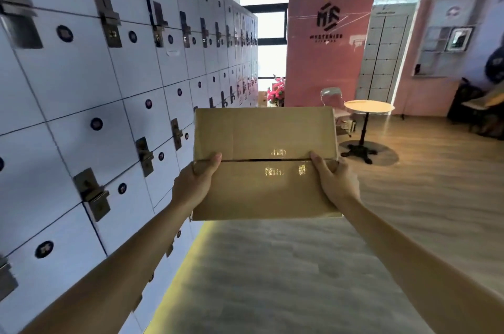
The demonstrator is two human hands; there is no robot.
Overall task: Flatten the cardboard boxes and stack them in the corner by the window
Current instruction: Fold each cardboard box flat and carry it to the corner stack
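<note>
I have the plain brown cardboard box (pixel 264 161) clamped at both side edges, left hand (pixel 195 183) and right hand (pixel 336 183) fingers wrapped under; it looks light, stiff, slick with tape.

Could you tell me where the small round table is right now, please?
In the head view the round table stands right of centre on the wooden floor, before the pink wall, beyond and right of the cardboard box.
</note>
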